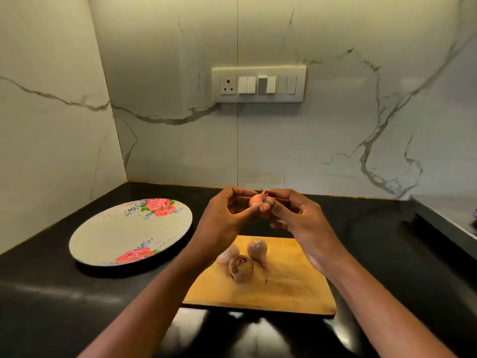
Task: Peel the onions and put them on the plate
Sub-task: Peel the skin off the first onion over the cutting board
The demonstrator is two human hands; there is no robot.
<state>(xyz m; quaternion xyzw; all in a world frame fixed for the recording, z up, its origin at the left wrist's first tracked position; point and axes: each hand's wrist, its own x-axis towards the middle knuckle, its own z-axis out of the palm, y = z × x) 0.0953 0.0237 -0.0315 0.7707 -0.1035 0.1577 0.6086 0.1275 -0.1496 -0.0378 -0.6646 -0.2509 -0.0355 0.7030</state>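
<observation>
Nearest the camera: black glossy countertop (51, 301), with bright reflections along its near edge.

On it, a wooden cutting board (284, 285), lying flat, roughly centred under the forearms.

On the board's far-left part, three unpeeled onions close together:
- nearest onion (241, 272), brownish, dark reddish patch on top.
- left onion (228, 254), pale, partly hidden by the left wrist.
- rear onion (256, 250), pale with striped skin, thin tail trailing toward the camera.
The nearest one seems to touch the left one; the contact point is hidden, so not certain.

Left of the board, apart from it: a round plate (108, 239) with red rose prints at its far and near rims. It lies flat on the counter.

Above the board's far edge, both hands raised off the counter and meeting around a fourth onion (256, 200), pinkish-orange and small.
- left hand (224, 218): fingers curled over the top, thumb pressed underneath; it pinches the onion.
- right hand (296, 218): fingertips and thumb brought together at the onion's right side and tip, pinching there. Whether it has skin or only the tip is too small to tell.

Behind: white marble-patterned wall (335, 112) with grey veins, meeting a side wall at the left corner. A switch panel (259, 84) with one socket and several rocker switches is mounted on the back wall, above the hands.
</observation>
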